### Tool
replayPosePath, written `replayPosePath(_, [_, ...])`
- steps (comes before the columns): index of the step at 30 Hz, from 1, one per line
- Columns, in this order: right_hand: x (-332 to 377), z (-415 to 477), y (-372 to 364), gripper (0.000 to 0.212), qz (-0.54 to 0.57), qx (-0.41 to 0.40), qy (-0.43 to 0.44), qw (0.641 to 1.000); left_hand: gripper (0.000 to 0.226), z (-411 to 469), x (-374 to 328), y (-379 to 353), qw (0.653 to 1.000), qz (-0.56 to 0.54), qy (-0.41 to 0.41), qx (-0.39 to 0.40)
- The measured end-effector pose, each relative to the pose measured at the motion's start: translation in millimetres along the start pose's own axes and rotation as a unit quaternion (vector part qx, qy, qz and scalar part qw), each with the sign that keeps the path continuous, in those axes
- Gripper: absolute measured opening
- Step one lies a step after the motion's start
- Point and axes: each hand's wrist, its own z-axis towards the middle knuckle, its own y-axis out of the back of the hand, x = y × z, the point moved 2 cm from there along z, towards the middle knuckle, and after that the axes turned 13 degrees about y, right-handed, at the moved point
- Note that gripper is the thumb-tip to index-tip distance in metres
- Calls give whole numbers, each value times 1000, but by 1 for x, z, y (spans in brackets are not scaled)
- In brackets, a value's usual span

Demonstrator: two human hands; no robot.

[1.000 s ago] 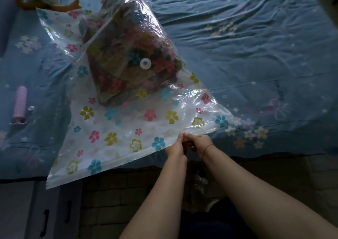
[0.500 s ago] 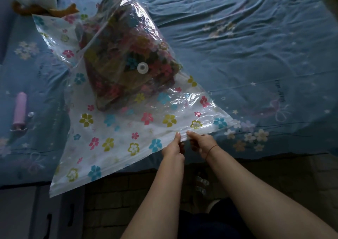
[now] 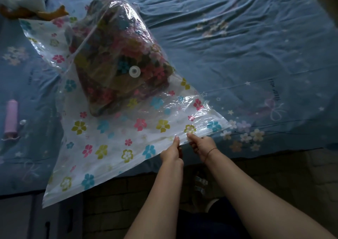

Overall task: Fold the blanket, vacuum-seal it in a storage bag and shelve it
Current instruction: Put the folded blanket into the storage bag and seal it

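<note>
A clear storage bag (image 3: 113,147) printed with coloured flowers lies on the blue bed (image 3: 247,46), its open end hanging over the bed's near edge. Inside, toward the far end, sits the folded multicoloured blanket (image 3: 117,63), with a round white valve (image 3: 134,71) on the bag above it. My left hand (image 3: 172,151) pinches the bag's near sealing edge between thumb and fingers. My right hand (image 3: 201,144) pinches the same edge just to the right, a thin cord around its wrist.
A pink hand pump (image 3: 11,117) lies on the bed at the far left, with a small clear cap (image 3: 22,122) beside it. A white and orange stuffed toy (image 3: 27,2) sits at the top left corner. Dark floor and a cabinet (image 3: 54,220) lie below the bed's edge.
My two hands, touching a second ago, have moved slightly apart along the bag's sealing edge. The bag has shifted a little on the bed.
</note>
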Motion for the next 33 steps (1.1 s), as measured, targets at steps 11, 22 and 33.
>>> replayPosePath(11, [20, 37, 65, 21, 3, -32, 20, 999, 41, -1, -6, 16, 999, 5, 32, -5])
replayPosePath(22, [37, 48, 81, 15, -55, 20, 23, 998, 46, 3, -3, 11, 999, -11, 32, -25])
replayPosePath(33, [45, 32, 80, 11, -69, 52, 69, 994, 26, -22, 53, -102, 985, -15, 85, 148])
